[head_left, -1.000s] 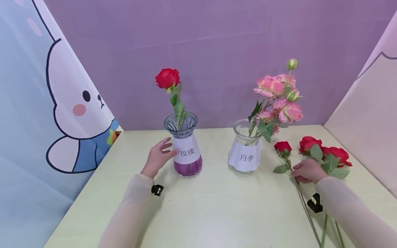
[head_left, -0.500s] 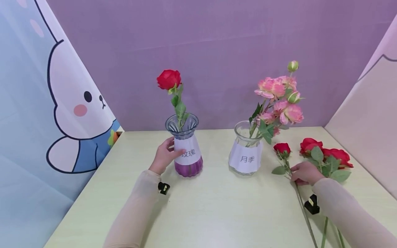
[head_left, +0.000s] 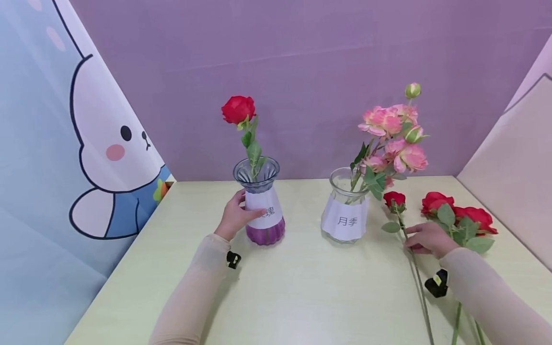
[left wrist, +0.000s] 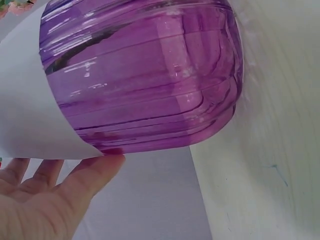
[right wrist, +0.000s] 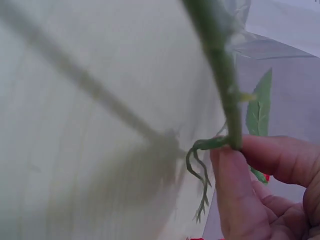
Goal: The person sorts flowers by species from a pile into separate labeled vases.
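Observation:
In the head view my left hand [head_left: 236, 215] holds the side of a glass vase [head_left: 265, 232] tinted purple below, thumb across its white paper label and fingers behind it. One red rose [head_left: 238, 109] stands in that vase. The left wrist view shows the vase's ribbed purple base [left wrist: 150, 75] and my fingertips at its edge. On the right, my right hand [head_left: 430, 239] pinches the stem of a small red rose [head_left: 394, 199] between thumb and forefinger. In the right wrist view this green stem [right wrist: 220, 70] runs up from my fingertips, its shadow falling on the tabletop.
A clear glass vase [head_left: 343, 234] with a white label stands right of centre, holding pink flowers [head_left: 409, 155]. Two more red roses [head_left: 476, 218] lie on the pale table [head_left: 319, 292] beside my right hand. A purple backdrop [head_left: 302, 86] rises behind.
My left hand has moved right onto the purple vase, its thumb now over the label. The small rose's stem has risen and swung slightly in my right hand.

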The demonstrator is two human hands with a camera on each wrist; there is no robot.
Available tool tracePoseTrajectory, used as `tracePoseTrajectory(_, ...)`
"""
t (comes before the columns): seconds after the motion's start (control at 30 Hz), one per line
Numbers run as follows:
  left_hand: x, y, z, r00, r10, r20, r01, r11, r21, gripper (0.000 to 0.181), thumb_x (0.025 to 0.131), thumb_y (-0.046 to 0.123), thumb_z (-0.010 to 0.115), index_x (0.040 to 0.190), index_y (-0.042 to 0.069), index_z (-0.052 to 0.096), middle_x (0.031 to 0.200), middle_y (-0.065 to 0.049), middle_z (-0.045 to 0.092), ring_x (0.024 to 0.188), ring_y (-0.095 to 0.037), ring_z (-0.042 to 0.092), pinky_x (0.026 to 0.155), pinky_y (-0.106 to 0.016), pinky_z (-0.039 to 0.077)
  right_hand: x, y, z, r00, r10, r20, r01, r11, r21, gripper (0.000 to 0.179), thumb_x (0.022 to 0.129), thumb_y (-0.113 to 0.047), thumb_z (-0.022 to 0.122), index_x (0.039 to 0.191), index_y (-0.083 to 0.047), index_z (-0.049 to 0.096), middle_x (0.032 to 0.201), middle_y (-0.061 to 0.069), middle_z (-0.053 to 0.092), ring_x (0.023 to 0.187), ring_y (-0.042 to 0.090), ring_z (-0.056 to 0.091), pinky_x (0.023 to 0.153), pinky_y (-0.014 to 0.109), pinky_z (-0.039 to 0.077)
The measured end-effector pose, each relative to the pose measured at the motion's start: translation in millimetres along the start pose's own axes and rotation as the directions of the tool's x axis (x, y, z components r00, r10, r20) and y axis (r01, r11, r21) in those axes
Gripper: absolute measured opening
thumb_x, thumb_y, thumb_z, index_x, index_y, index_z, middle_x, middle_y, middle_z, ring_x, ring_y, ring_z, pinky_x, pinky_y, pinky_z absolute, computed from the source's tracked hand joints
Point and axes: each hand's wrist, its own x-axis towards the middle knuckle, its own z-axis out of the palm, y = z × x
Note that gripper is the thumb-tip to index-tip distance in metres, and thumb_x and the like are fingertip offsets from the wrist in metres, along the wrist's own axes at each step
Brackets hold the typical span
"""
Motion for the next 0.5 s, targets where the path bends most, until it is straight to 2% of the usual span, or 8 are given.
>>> tracePoseTrajectory(0.17, -0.8, 2.4, 0.6, 1.0, -0.005, -0.004, 0.005, 1.0, 0.021, 0.088, 0.078, 0.016, 0.08, 0.148, 0.003, 0.028, 0.142, -0.023, 0.042, 0.123, -0.041, 0.047, 0.1, -0.052, 0.043, -5.1, -2, -1, 1.0, 0.007, -0.002, -0.007, 0.992, 0.125, 0.058, 0.089, 0.004, 0.059, 0.134, 0.024, 0.028, 0.078, 0.001, 0.068, 0.068, 0.012, 0.065, 0.065, 0.028, 0.058)
tracePoseTrajectory(0.3, -0.2, 2.0, 0.6, 1.0, -0.008, 0.001, 0.008, 1.0, 0.03, 0.088, 0.078, 0.017, 0.08, 0.148, 0.004, 0.028, 0.142, -0.023, 0.042, 0.123, -0.04, 0.048, 0.099, -0.052, 0.043, -8.3, -1, 0, 1.0, 0.012, -0.003, -0.01, 0.967, 0.255, 0.061, 0.09, 0.003, 0.058, 0.137, 0.022, 0.024, 0.076, 0.0, 0.068, 0.067, 0.011, 0.065, 0.065, 0.026, 0.058)
tracePoseTrajectory(0.4, 1.0, 0.9, 0.5, 1.0, -0.006, 0.001, 0.006, 0.999, 0.031, 0.088, 0.077, 0.017, 0.08, 0.148, 0.005, 0.029, 0.14, -0.022, 0.044, 0.122, -0.04, 0.049, 0.099, -0.052, 0.044, -10.7, 1, 1, 1.0, 0.0, -0.007, 0.003, 0.92, 0.393, 0.06, 0.089, 0.005, 0.06, 0.137, 0.021, 0.026, 0.077, 0.0, 0.069, 0.068, 0.012, 0.066, 0.066, 0.026, 0.058)
tracePoseTrajectory(0.5, 2.1, -0.2, 0.5, 1.0, -0.002, 0.001, 0.002, 1.0, 0.027, 0.088, 0.077, 0.017, 0.08, 0.148, 0.006, 0.029, 0.138, -0.022, 0.045, 0.12, -0.04, 0.05, 0.098, -0.052, 0.044, -14.1, 4, 5, 1.0, -0.021, -0.023, 0.03, 0.847, 0.531, 0.058, 0.088, 0.006, 0.061, 0.135, 0.019, 0.03, 0.077, 0.001, 0.069, 0.07, 0.013, 0.068, 0.067, 0.026, 0.058)
